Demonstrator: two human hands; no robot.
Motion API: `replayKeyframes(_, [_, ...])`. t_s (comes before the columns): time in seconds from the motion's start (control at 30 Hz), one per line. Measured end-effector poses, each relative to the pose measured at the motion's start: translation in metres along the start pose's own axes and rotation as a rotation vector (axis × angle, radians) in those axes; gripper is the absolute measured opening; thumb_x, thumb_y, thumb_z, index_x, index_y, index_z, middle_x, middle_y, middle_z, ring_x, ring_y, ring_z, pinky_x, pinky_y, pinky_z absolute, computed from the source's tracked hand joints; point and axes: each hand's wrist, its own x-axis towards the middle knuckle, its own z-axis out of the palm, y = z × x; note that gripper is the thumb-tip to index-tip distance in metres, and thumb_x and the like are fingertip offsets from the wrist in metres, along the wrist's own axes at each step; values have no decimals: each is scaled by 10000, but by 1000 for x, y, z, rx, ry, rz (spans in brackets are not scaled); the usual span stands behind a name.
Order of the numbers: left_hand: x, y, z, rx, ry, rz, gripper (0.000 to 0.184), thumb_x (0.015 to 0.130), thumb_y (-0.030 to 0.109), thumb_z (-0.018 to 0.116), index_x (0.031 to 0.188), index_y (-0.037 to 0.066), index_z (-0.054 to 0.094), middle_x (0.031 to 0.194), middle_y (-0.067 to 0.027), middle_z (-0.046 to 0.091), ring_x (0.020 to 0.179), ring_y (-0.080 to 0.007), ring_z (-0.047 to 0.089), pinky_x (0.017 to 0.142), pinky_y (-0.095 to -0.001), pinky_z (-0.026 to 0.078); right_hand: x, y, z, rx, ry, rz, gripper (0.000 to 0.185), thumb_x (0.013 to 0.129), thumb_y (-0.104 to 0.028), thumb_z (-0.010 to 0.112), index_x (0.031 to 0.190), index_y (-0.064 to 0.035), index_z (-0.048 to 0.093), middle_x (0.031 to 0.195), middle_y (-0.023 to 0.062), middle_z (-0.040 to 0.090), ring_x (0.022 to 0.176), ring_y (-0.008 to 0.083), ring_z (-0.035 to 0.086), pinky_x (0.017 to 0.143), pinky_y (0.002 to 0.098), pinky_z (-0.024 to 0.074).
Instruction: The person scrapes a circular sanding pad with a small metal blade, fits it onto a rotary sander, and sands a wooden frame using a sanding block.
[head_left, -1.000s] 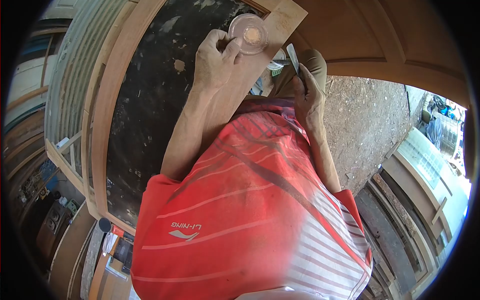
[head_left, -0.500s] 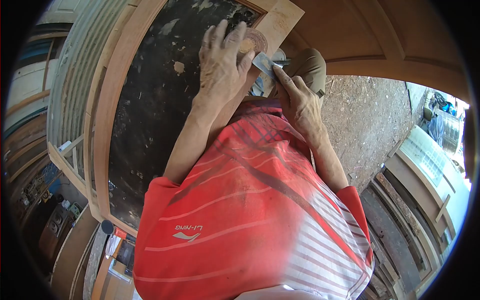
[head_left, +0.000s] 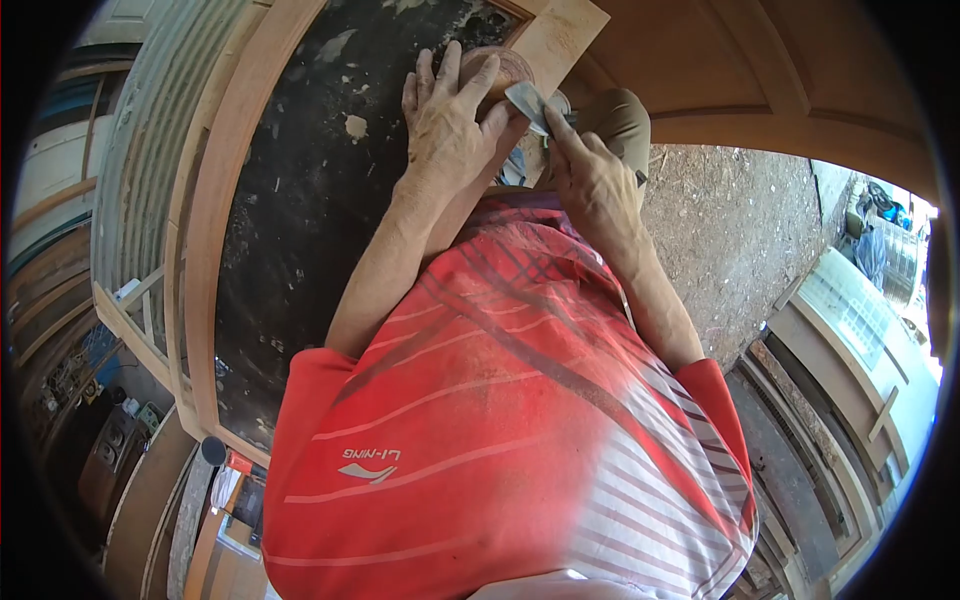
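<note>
My left hand (head_left: pixel 447 125) lies palm down with its fingers spread, over the near-left side of a round, flat disc (head_left: pixel 512 68). The disc rests by the corner of a wooden frame (head_left: pixel 560 38) around a black, stained panel (head_left: pixel 310 180). In my right hand (head_left: pixel 598 185) is a flat metal scraper (head_left: pixel 527 104), the index finger stretched along it. Its blade points up and left, close to the disc's near edge and my left thumb. The fingers of my left hand hide part of the disc.
A brown panelled wooden door (head_left: pixel 690 60) spans the top right. Below it lies dusty ground (head_left: pixel 720 220). Stacked boards (head_left: pixel 800 390) stand at the lower right, and corrugated sheets (head_left: pixel 150 150) at the left. My bent knee (head_left: pixel 618 125) is beside the frame.
My left hand has gone from pinching the raised disc to lying spread over it. My right hand has turned palm down and brought the scraper left to the disc.
</note>
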Motion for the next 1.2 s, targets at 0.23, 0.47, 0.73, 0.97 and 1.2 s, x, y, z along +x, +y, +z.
replayKeyframes(0.23, [-4,-2,4,-16,18,-7,608,985,416,771,1543,210,644,1700,-210,439,1583,-519,327,1289,-639,249,5,-7,-8,-17,-63,23,426,1082,-230,624,1506,-184,617,877,174,688,725,414,718,641,533,577])
replayKeyframes(0.47, [-2,-1,3,-29,17,-26,607,985,402,772,1549,222,639,1705,-195,439,1588,-512,322,1293,-644,239,10,-10,-8,-33,-35,10,446,1082,-241,628,1523,-183,614,874,170,688,675,413,704,615,533,571])
replayKeyframes(0.73, [-1,-1,2,-34,34,-26,610,973,374,790,1547,233,641,1699,-206,444,1586,-505,330,1301,-628,235,6,-5,-1,-22,28,-2,417,1074,-220,650,1490,-194,661,830,145,650,635,388,682,585,520,552])
replayKeyframes(0.97, [0,-3,2,-28,32,-12,590,973,384,790,1523,216,662,1702,-198,447,1585,-502,334,1294,-632,239,-1,-7,-3,17,-3,13,433,1061,-213,663,1494,-200,650,823,144,658,655,383,698,609,515,576])
replayKeyframes(1.2, [2,-3,1,-44,37,-14,608,968,395,797,1532,222,655,1699,-190,455,1596,-484,328,1299,-628,233,2,-7,-3,2,23,7,426,1066,-209,656,1492,-209,652,862,157,679,677,385,709,607,509,577])
